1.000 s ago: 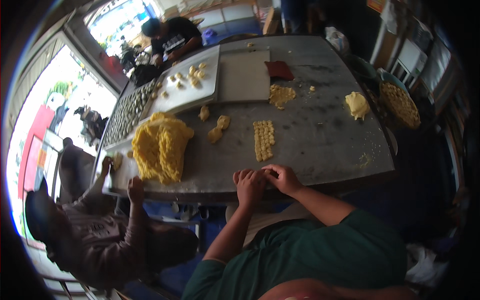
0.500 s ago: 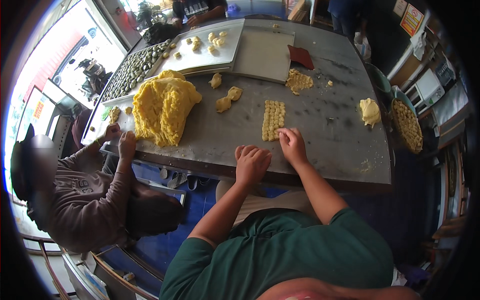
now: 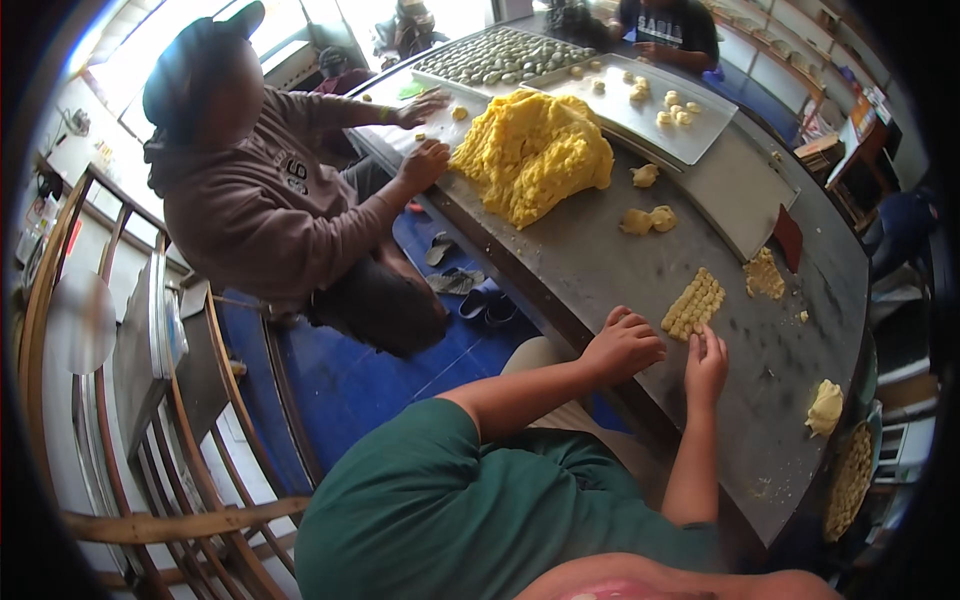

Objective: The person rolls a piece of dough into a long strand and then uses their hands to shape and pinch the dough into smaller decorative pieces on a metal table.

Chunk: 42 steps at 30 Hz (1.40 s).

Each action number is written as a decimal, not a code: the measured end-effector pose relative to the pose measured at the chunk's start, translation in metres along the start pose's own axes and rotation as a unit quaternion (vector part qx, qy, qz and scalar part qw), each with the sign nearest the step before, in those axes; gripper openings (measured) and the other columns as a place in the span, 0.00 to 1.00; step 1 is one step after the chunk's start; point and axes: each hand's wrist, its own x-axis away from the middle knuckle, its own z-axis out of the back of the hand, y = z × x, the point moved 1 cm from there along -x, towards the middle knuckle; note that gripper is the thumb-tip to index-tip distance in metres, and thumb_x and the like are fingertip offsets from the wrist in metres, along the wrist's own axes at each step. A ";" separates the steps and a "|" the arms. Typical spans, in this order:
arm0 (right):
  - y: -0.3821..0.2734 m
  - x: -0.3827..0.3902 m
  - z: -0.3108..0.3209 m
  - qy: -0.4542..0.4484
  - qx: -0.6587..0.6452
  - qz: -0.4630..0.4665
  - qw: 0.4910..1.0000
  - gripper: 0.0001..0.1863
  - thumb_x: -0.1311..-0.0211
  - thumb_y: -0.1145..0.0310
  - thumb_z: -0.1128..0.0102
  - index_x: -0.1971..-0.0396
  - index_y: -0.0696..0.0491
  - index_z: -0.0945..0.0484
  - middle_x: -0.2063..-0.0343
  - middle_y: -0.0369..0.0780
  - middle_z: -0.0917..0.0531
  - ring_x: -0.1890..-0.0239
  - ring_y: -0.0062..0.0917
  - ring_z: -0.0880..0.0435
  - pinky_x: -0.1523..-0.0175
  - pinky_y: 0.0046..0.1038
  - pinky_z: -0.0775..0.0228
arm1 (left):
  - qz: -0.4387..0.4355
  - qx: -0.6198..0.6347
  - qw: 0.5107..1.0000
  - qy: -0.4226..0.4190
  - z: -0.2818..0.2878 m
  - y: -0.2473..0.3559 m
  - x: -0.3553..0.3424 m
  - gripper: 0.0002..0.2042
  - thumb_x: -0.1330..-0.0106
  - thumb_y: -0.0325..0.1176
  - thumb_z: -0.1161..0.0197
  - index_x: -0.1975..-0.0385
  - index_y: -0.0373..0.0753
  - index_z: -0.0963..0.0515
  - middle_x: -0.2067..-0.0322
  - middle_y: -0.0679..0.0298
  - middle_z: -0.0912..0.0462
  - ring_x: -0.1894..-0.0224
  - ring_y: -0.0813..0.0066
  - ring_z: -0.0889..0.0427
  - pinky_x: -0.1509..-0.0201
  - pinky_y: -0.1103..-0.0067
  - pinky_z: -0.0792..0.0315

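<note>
A block of small pale dough balls [image 3: 692,304], set in tight rows, lies on the metal table [image 3: 600,275] in front of me. My right hand [image 3: 706,366] is at its near end, fingertips drawn together against the last balls. Whatever those fingers pinch is too small to make out. My left hand [image 3: 626,346] rests palm down by the table's near edge, left of the block, fingers loosely bent and holding nothing. Beyond the block lies a flattened, crumbly dough scrap [image 3: 765,275]. Farther left sit lumps of dough [image 3: 648,220].
A large yellow dough mound [image 3: 535,160] stands to the left, beside a seated co-worker [image 3: 270,190] working at the table. Trays [image 3: 700,135] line the far side, next to a dark red scraper [image 3: 788,238]. A dough lump [image 3: 825,408] and a full basket [image 3: 850,480] are at right.
My view has swung left, bringing more of the co-worker into sight and shifting the table rightward. Both my hands keep about the same places beside the dough block. The co-worker's nearer hands have moved apart.
</note>
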 end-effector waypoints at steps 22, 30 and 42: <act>-0.032 0.039 -0.009 -0.028 -0.325 0.000 0.945 0.11 0.34 0.70 0.35 0.54 0.56 0.18 0.60 0.47 0.13 0.56 0.43 0.14 0.50 0.38 0.23 | -0.036 -0.088 0.991 -0.090 -0.018 -0.004 -0.014 0.08 0.43 0.32 0.32 0.64 0.43 0.15 0.65 0.63 0.15 0.53 0.62 0.19 0.39 0.64 0.36; -0.030 0.044 -0.014 0.047 -0.318 0.010 0.947 0.09 0.33 0.70 0.37 0.57 0.55 0.17 0.61 0.44 0.14 0.57 0.40 0.15 0.50 0.38 0.23 | -0.080 -0.066 0.994 -0.036 -0.004 -0.003 -0.005 0.05 0.42 0.33 0.29 0.68 0.43 0.17 0.68 0.65 0.16 0.55 0.65 0.19 0.41 0.67 0.35; -0.016 -0.013 0.005 -0.061 -0.038 -0.127 0.989 0.17 0.31 0.71 0.51 0.46 0.51 0.21 0.56 0.47 0.16 0.49 0.42 0.17 0.47 0.46 0.24 | -0.047 -0.089 0.994 -0.045 -0.011 -0.005 -0.006 0.07 0.36 0.39 0.31 0.64 0.45 0.15 0.66 0.65 0.15 0.52 0.65 0.19 0.37 0.66 0.38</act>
